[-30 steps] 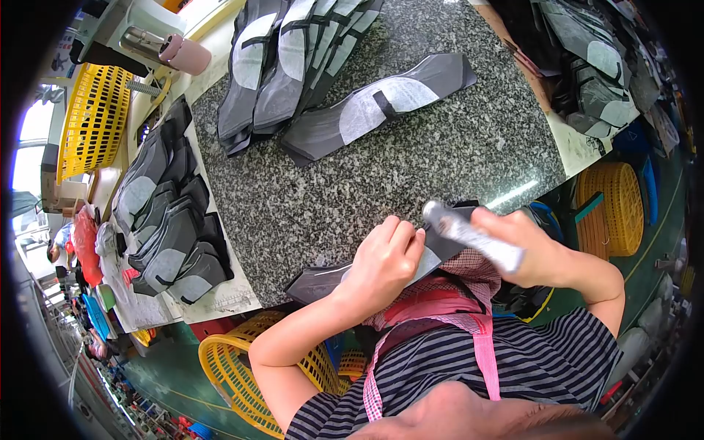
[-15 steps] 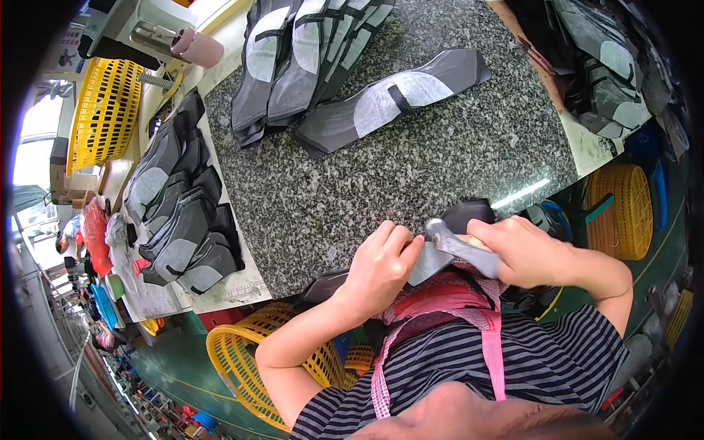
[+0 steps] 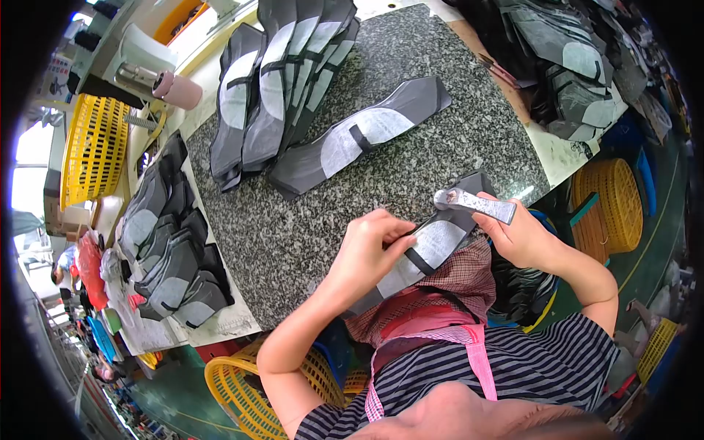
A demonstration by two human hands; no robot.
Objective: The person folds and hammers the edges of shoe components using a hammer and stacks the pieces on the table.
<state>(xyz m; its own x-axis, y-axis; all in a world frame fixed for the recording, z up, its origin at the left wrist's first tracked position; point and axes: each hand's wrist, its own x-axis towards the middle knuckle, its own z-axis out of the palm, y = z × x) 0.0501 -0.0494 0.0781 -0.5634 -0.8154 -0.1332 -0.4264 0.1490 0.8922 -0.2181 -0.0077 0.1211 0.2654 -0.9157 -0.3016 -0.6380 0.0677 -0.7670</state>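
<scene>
My right hand [image 3: 519, 233] is wrapped round a hammer, whose metal head [image 3: 477, 204] hangs over the far end of a dark grey panel. This panel [image 3: 441, 240] lies along the near edge of the stone slab, with a pale coated patch and a black strap [image 3: 419, 261] across it. My left hand [image 3: 367, 253] is closed in a pinch at the strap's upper end; what sits between its fingertips is hidden. A similar panel [image 3: 293, 163] lies singly on the slab beyond my hands.
The speckled stone slab [image 3: 286, 246] bears a fanned stack of strapped panels [image 3: 273, 88]. More panels are piled at the left [image 3: 172, 257] and the right [image 3: 579, 99]. Yellow baskets [image 3: 227, 381] stand below the edge, and a pink-capped bottle [image 3: 177, 89] is at upper left.
My view has shifted. The hammer head has swung from low beside the left fingers to above the panel's far end. More of the panel's pale patch and its strap now show.
</scene>
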